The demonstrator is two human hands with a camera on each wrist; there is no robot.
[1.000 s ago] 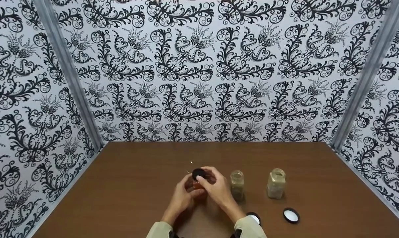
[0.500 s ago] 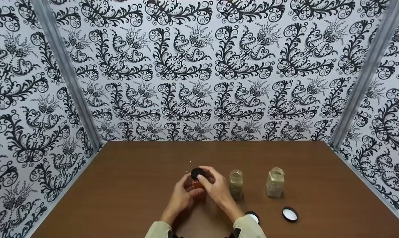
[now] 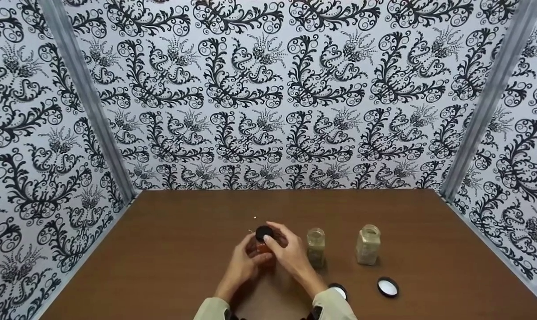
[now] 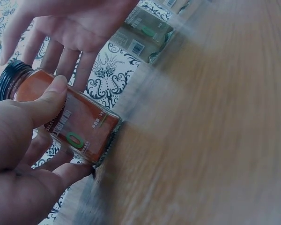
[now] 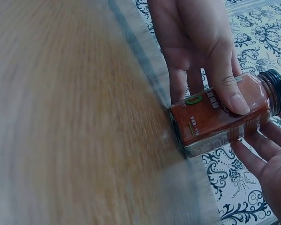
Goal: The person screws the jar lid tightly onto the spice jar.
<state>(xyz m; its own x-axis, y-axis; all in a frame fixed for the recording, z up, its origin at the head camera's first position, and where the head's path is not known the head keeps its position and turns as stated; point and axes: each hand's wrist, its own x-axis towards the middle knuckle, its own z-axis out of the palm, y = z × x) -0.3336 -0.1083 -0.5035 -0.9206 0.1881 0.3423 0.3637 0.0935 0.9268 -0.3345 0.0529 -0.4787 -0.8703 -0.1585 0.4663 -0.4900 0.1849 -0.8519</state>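
My left hand (image 3: 241, 266) holds a square glass spice jar (image 4: 79, 117) of red-orange powder by its body. In the left wrist view its thumb presses on the labelled side, with other fingers beneath. A ribbed black lid (image 5: 275, 92) sits on the jar's neck. At this lid, in the head view, is my right hand (image 3: 291, 254), its thumb on the lid's near edge and its fingers around the far side. Part of the right fingers is hidden behind the jar. In the wrist views the jar's base is close to the tabletop.
Right of my hands stand two lidless glass jars of greenish-beige powder, a nearer jar (image 3: 316, 252) and a farther jar (image 3: 368, 246). Two black lids with white insides lie in front: one lid (image 3: 387, 287) and another lid (image 3: 338, 290) beside my right sleeve. Patterned walls enclose the brown table (image 3: 184, 231).
The hands keep nearly the same hold on the jar and its lid. The whole head view shifts slightly to the left; the other jars and loose lids stay where they are.
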